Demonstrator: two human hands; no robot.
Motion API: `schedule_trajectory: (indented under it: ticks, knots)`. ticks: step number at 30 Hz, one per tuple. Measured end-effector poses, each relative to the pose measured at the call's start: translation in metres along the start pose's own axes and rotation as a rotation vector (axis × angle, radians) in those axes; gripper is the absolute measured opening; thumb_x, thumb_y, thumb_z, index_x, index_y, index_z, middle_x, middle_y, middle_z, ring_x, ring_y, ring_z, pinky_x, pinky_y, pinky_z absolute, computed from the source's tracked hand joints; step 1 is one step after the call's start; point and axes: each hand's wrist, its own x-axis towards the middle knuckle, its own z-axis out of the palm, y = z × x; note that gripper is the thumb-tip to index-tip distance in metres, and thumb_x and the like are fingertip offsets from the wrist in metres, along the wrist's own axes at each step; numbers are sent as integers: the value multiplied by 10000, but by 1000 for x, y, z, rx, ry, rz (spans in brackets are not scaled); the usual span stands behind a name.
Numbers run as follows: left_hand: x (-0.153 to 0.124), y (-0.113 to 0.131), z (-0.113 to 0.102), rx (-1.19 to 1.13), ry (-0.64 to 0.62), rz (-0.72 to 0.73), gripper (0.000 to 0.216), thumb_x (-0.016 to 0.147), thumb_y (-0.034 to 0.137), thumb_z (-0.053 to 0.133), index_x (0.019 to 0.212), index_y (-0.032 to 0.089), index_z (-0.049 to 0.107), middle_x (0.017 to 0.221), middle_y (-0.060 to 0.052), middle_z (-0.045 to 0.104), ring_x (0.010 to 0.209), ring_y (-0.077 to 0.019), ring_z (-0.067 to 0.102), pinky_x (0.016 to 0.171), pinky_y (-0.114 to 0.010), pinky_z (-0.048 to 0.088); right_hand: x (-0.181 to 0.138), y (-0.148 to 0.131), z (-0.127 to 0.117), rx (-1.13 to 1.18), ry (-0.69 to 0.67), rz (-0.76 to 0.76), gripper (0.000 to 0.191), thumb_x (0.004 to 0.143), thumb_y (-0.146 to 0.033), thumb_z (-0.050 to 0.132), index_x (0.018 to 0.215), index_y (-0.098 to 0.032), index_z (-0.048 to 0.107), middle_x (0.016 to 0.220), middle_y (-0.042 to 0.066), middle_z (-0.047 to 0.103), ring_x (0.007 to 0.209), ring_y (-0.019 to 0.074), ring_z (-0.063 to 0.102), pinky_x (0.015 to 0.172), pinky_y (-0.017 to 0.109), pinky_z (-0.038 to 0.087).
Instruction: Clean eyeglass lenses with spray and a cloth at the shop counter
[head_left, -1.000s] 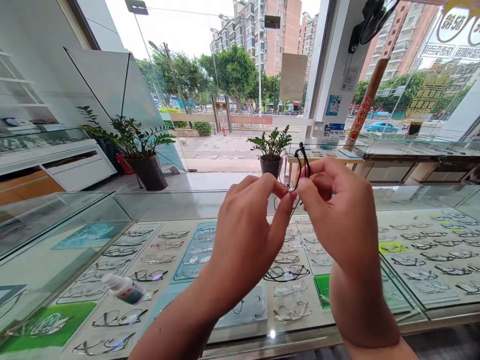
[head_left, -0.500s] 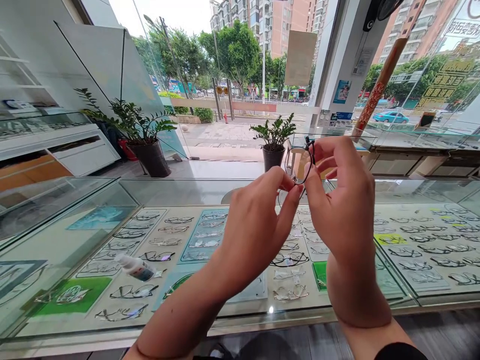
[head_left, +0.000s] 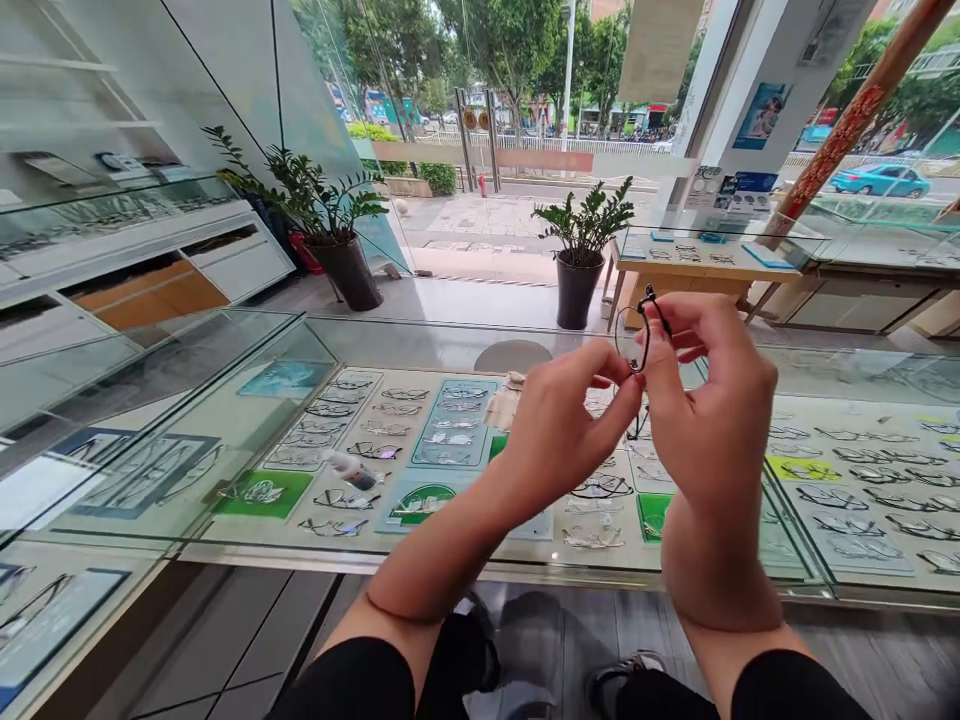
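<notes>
A pair of thin dark-rimmed eyeglasses point(head_left: 646, 335) is held up above the glass counter, turned so that its lenses stand one over the other. My left hand point(head_left: 574, 420) pinches it near the nose bridge between thumb and forefinger. With thumb and fingers, my right hand point(head_left: 709, 390) grips the upper lens rim and the hinge end. Part of the lower lens and the temples are hidden behind my fingers. A white bottle point(head_left: 351, 469) lies tilted on the counter to the left, and a beige cloth point(head_left: 504, 402) is partly covered by my left hand.
Rows of eyeglass frames point(head_left: 459, 408) lie in the glass display counter point(head_left: 247, 535). Potted plants point(head_left: 581, 290) stand beyond it, before the window. A wooden display table point(head_left: 679, 268) is at the back right. Grey floor point(head_left: 555, 625) lies below, with my feet.
The view has tilted down and shifted left, bringing the floor and my feet into sight. Both hands still hold the eyeglasses, which now appear turned more edge-on.
</notes>
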Motion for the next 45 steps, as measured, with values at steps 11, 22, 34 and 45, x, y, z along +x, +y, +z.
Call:
schedule_trajectory:
  ticks: [11, 22, 34, 45]
  knots:
    - [-104, -51, 13, -302, 144, -196, 339, 1049, 516, 704, 906, 229, 596, 984, -70, 778, 1015, -239, 773, 940, -402, 607, -92, -37, -30, 13, -67, -152, 329, 1012, -183, 603, 1331, -254, 643, 1251, 109, 730, 1175, 287, 693, 1014, 483, 581]
    - [-184, -110, 17, -499, 80, -446, 573, 849, 731, 840, 813, 226, 570, 944, -94, 817, 976, -258, 781, 852, -380, 586, -305, -30, -18, 347, -848, 181, 139, 1021, -228, 619, 1074, -214, 747, 1029, 61, 763, 882, 190, 689, 831, 310, 538]
    - [-185, -154, 23, -537, 86, -560, 562, 793, 698, 875, 853, 215, 594, 1016, -99, 836, 1009, -262, 796, 887, -383, 575, -551, -8, 13, 224, -2048, 589, 226, 807, -162, 815, 999, -271, 865, 947, -45, 819, 858, 161, 750, 743, 223, 533]
    - [-181, -157, 25, -535, 105, -586, 584, 774, 712, 883, 850, 208, 597, 1031, -119, 839, 1010, -280, 803, 850, -375, 571, -572, -11, 37, 302, -2293, 578, 160, 745, -72, 729, 696, -222, 751, 625, -93, 634, 551, 116, 561, 616, 246, 441]
